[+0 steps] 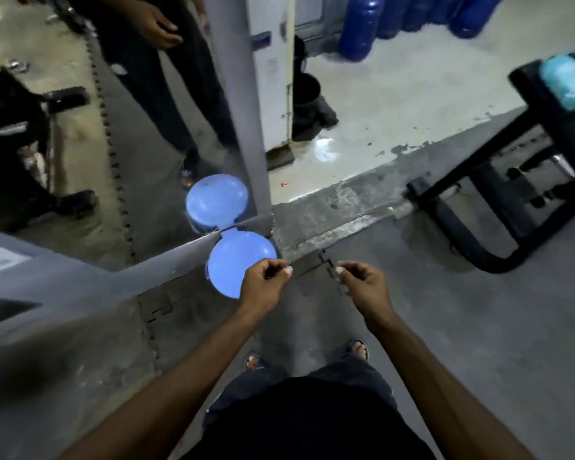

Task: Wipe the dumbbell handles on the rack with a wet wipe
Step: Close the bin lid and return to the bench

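I stand on a grey floor and look down at my two hands. My left hand (267, 283) is held out with its fingers curled and the thumb against the forefinger; nothing shows in it. My right hand (362, 281) hovers beside it, fingers curled the same way, with nothing visible in its grip. No wet wipe is in sight. A black metal rack (498, 190) stands at the right, carrying a teal object (566, 82) on its upper edge. No dumbbell handle can be made out.
A round blue domed lid (236, 263) sits on the floor just beyond my left hand, against a wall mirror (80, 180) that reflects it and my legs. Blue water jugs (362, 28) stand at the back. Dark gym gear (10, 134) shows in the mirror.
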`<state>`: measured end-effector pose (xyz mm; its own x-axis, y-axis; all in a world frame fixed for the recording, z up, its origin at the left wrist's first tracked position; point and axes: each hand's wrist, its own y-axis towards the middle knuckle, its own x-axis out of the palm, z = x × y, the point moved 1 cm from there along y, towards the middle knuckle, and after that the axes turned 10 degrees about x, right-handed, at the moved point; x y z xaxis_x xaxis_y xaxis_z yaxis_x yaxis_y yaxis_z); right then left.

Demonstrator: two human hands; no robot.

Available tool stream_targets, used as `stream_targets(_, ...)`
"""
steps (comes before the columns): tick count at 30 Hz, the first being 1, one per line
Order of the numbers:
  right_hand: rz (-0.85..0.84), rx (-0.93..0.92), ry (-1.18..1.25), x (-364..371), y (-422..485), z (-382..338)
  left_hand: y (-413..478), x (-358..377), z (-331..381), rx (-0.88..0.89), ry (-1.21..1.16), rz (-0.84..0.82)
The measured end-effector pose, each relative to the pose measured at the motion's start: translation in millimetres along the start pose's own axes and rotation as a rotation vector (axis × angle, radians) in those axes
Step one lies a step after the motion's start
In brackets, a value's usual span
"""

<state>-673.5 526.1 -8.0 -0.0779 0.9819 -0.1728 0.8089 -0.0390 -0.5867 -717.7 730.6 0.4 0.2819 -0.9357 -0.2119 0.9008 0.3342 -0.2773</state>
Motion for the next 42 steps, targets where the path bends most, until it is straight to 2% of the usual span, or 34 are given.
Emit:
stream_targets(8,0.112,-0.039,0.055,-144,39,-21,27,167,65,0.109,-0.002,-0.148)
stream_targets(18,0.285,-0.062,0.119,-319,115,-51,65,348,123,0.102,-0.063,-0.221)
stream_targets(26,0.365,-0.089,0.188,-405,204,-100,157,452,169,0.153,-0.032,-0.309)
stream_targets(39,0.405,-0.075,0.291,-519,375,-226,320,616,273,0.18,-0.005,-0.36)
stream_targets(42,0.411,-0.099,0.241,-547,421,-245,354,648,288,0.196,0.009,-0.358)
